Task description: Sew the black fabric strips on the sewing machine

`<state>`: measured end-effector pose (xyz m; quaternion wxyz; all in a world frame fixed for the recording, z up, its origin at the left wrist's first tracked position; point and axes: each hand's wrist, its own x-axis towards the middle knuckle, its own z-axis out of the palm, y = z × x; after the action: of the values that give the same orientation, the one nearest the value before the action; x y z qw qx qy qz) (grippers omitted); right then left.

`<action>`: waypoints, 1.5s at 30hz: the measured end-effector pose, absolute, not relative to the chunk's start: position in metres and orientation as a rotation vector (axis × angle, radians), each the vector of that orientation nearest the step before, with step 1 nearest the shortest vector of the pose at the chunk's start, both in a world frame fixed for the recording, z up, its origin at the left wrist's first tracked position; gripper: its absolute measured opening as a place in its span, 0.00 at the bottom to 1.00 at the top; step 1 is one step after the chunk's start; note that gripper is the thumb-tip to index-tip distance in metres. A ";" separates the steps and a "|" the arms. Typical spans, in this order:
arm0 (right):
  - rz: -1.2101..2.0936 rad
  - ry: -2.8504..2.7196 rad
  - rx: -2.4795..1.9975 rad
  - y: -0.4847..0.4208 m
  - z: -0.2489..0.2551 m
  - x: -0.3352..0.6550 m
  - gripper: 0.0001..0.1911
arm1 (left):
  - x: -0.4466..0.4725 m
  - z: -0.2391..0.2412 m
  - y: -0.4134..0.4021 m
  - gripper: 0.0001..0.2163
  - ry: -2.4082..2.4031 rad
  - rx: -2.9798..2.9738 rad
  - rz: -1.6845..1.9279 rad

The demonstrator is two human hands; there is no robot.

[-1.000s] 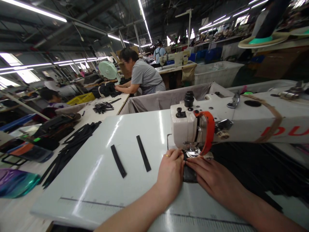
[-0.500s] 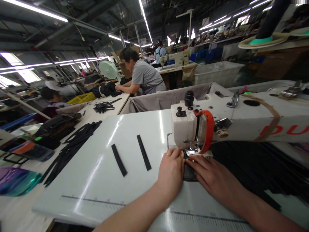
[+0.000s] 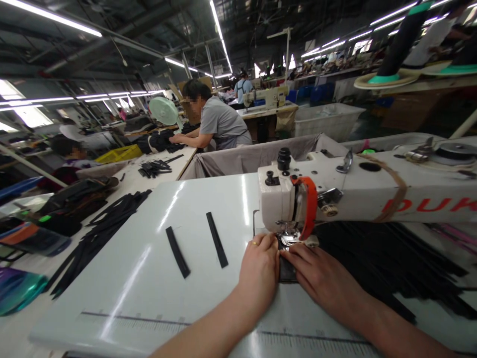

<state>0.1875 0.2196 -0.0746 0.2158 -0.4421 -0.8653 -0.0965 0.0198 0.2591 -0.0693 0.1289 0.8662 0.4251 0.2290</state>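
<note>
My left hand point(image 3: 260, 271) and my right hand point(image 3: 322, 278) lie side by side on a small black strip point(image 3: 286, 271) under the presser foot point(image 3: 290, 238) of a white sewing machine point(image 3: 357, 191). Both hands press the strip flat against the white table point(image 3: 156, 278), fingers close together and pointing at the needle. A ring shows on my left hand. Two loose black strips point(image 3: 178, 251) point(image 3: 217, 239) lie on the table to the left of my hands.
A heap of black strips point(image 3: 387, 253) lies right of the machine, and another pile point(image 3: 97, 233) runs along the table's left edge. Bags point(image 3: 70, 199) sit at far left. A person in grey point(image 3: 219, 122) works at a table behind, beside a green fan point(image 3: 164, 110).
The camera view has shifted slightly, so everything sits a little lower and to the left. My hands stay on the strip at the presser foot.
</note>
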 end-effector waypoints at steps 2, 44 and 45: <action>-0.260 -2.395 -1.232 0.219 -0.074 0.188 0.17 | 0.021 -0.068 0.258 0.09 1.226 2.527 0.686; -0.019 -2.404 -1.084 0.212 -0.070 0.191 0.21 | -0.017 -0.066 0.262 0.09 1.039 2.264 0.772; -0.012 -2.401 -1.089 0.212 -0.070 0.192 0.20 | -0.017 -0.067 0.262 0.10 1.016 2.258 0.782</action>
<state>0.1923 0.2119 -0.0701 0.2499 -0.3999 -0.8818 -0.0046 -0.0166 0.2616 -0.0670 0.2694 0.8375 0.3769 0.2899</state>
